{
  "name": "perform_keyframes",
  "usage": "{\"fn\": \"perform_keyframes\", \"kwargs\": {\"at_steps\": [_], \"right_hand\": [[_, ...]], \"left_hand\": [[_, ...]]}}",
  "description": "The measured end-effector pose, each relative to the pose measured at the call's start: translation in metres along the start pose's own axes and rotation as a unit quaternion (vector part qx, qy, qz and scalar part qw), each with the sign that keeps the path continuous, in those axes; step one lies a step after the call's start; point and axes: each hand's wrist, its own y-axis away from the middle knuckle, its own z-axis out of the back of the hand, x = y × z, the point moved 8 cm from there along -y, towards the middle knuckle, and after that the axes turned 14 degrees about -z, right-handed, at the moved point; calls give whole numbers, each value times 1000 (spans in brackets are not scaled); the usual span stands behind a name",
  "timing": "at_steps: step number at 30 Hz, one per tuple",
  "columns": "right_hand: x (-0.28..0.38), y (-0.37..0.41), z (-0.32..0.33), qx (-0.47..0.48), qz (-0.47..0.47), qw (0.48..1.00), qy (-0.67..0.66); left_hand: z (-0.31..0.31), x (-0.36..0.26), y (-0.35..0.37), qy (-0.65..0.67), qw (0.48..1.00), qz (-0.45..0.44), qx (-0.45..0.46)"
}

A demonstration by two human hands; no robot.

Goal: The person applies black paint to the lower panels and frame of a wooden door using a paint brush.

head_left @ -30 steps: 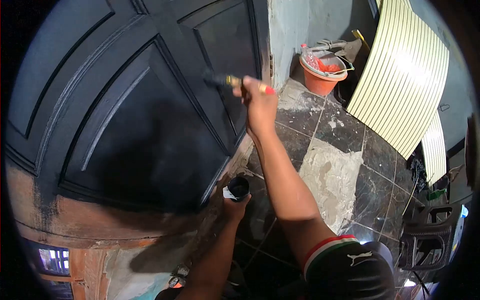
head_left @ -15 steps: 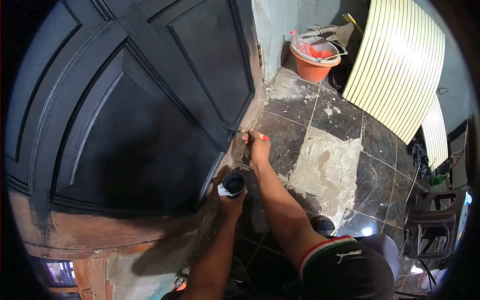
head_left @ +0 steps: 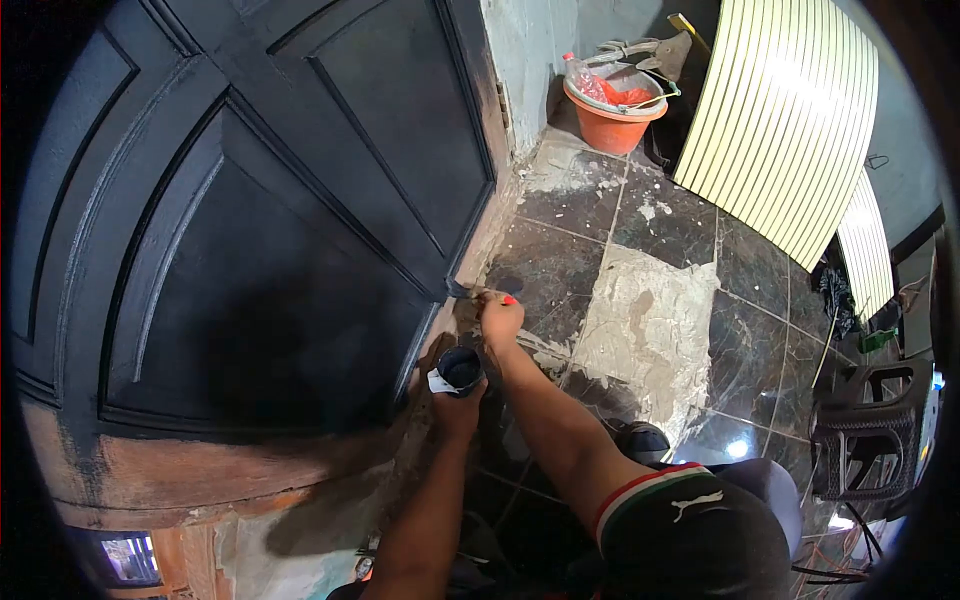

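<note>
Dark paint covers most of the panelled wooden door, while its edge shows bare brown wood. My right hand is closed on a paintbrush with a red handle end; the dark bristles touch the door near its edge, at the corner of a panel. Below and to the left of it, my left hand is wrapped round a small cup with dark inner walls and a white patch on its side. The cup is upright near the door's edge.
An orange bucket with red and clear plastic stands by the wall. Cream ribbed panels lean at the right. A dark plastic stool is at the lower right. Tiled floor has a rough cement patch.
My right hand and the brush have moved down along the door's edge, closer to the cup. My left hand still holds the cup. The view has shifted slightly.
</note>
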Motion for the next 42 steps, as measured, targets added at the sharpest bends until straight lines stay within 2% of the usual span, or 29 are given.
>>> {"fn": "perform_keyframes", "kwargs": {"at_steps": [2, 3, 6, 7, 8, 10, 11, 14, 15, 18, 19, 21, 24, 25, 27, 29, 31, 33, 34, 36, 37, 40, 41, 42], "right_hand": [[3, 1, 7, 13, -3, 998, -67], [21, 21, 5, 55, -18, 989, -136], [10, 31, -9, 106, -102, 974, -171], [1, 23, -6, 74, -32, 994, -69], [-11, 11, 5, 17, -8, 1000, 4], [15, 25, 19, -97, 40, 983, 147], [33, 42, 25, -135, 61, 976, 160], [33, 41, 4, -106, 114, 969, 194], [53, 60, -13, -32, 134, 982, 130], [75, 76, -45, 98, 54, 993, -48], [85, 80, -46, 128, 13, 982, -135], [103, 86, -49, 189, -66, 931, -307], [52, 47, -45, 232, -122, 929, -261], [15, 35, -38, 149, -172, 944, -238], [-23, 9, -1, 40, -117, 986, -110], [-19, 9, 17, -60, -51, 996, 32], [14, 26, 22, -146, 31, 971, 184], [33, 38, -14, 29, 13, 999, 36], [49, 49, -34, 118, 3, 992, -40], [85, 72, -50, 167, -76, 967, -175], [93, 78, -55, 189, -113, 945, -242], [77, 66, -58, 211, -134, 930, -268], [55, 52, -53, 169, -120, 952, -226], [36, 36, -38, 104, -65, 983, -137]], "left_hand": [[1, 1, 0, 7, 1000, -14, -3], [2, 2, 1, 0, 1000, -1, 0], [4, 1, 4, -17, 999, 31, 4], [4, 1, 5, -24, 999, 34, 5], [5, 1, 4, -31, 999, 36, 6], [6, -2, 2, -35, 999, -1, -3], [6, -2, 3, -37, 999, -17, -6], [6, -5, 2, 3, 1000, -20, -14], [4, -6, 2, -9, 1000, -8, -10], [8, -3, 8, -39, 999, 29, 1], [7, 0, 8, -40, 999, 37, 0], [6, 2, 5, -46, 998, 33, 1], [5, 6, 5, -36, 999, 8, 0], [5, 10, 5, -14, 1000, -2, -5], [6, 12, 2, -9, 1000, -7, -13], [10, 16, 4, -43, 999, 9, -19], [11, 7, 4, -54, 998, 9, 7], [9, 8, 4, -58, 998, 8, 21], [8, 22, 4, -59, 998, 5, 23], [7, 26, 6, -62, 998, 14, 25], [6, 18, 7, -64, 997, 24, 26], [0, 2, 4, -48, 998, 18, 39], [-1, 0, 3, -40, 998, 11, 44], [-1, 1, 2, -38, 999, -15, 31]]}}
